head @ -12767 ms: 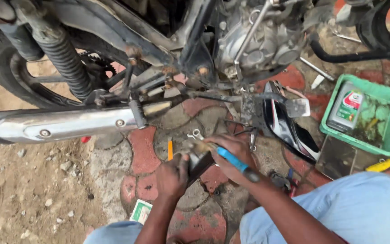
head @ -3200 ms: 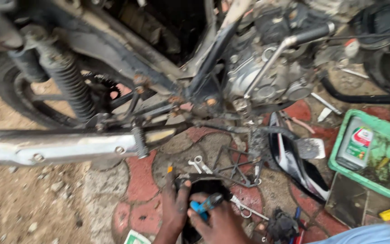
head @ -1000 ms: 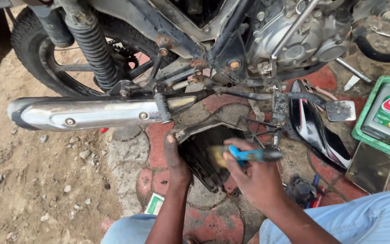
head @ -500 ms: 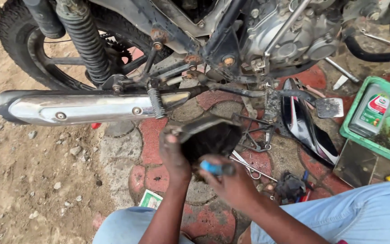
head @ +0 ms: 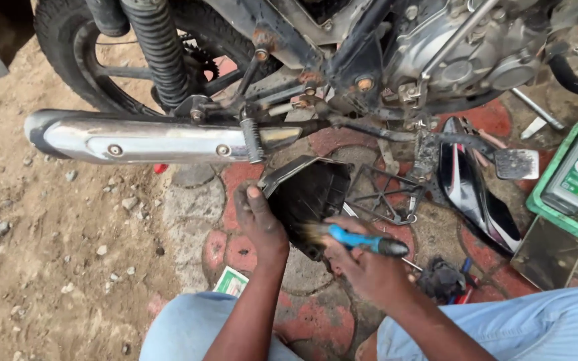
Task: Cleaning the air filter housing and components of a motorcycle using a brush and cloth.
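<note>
Here the left hand [head: 260, 224] grips the near-left edge of a black plastic box [head: 312, 197], thumb up along its rim and the other fingers curled under and out of sight, so the box is tipped with its open side toward the camera. The box sits just below the chrome exhaust pipe [head: 148, 139], its upper corner almost touching the pipe's front end. The right hand [head: 362, 264] is closed around a brush [head: 356, 239] with a blue and black handle; the fingers wrap the handle from beneath and the thumb presses on top. The brush's pale bristles lie against the lower inside wall of the box, to the right of the left hand.

Right of the box, a black wire grille [head: 386, 194] lies flat on the red and grey paving. Farther right of the exhaust pipe, a glossy black side panel [head: 476, 194] rests on the ground, and beyond it a green tray [head: 548, 200] holds a grey oil bottle [head: 576, 177]. Above the pipe stand the rear wheel [head: 75, 60], the coil spring [head: 162, 53] and the engine [head: 463, 53]. A small green and white packet [head: 231, 282] lies below the left wrist.
</note>
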